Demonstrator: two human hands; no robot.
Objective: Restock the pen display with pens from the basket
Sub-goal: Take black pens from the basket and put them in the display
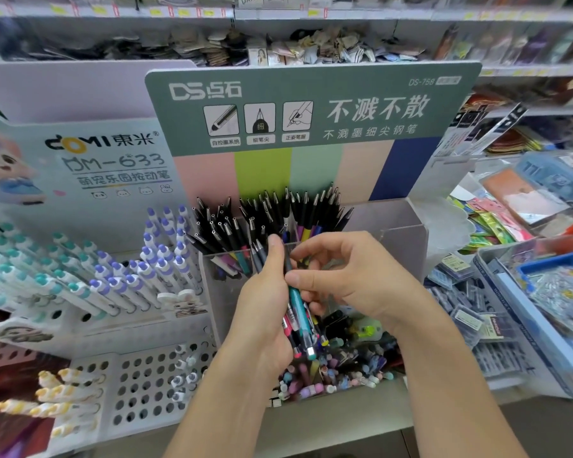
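My left hand [262,302] grips a bundle of pens [298,312] upright in front of the display, their ends pointing down. My right hand [341,276] pinches one pen of that bundle near its top, between thumb and fingers. Behind my hands stands the green DS pen display [311,104], its clear front compartments [225,269] packed with black-capped pens [262,213]. The clear compartment on the right [394,239] looks empty. Below my hands lies a heap of mixed coloured pens [344,365]; no basket is recognisable.
A white Domi display [113,160] with blue- and teal-tipped pens stands at the left, above a perforated white rack [139,385] holding yellow-tipped pens. Bins of packaged stationery [526,292] fill the right. Shelves of goods run behind.
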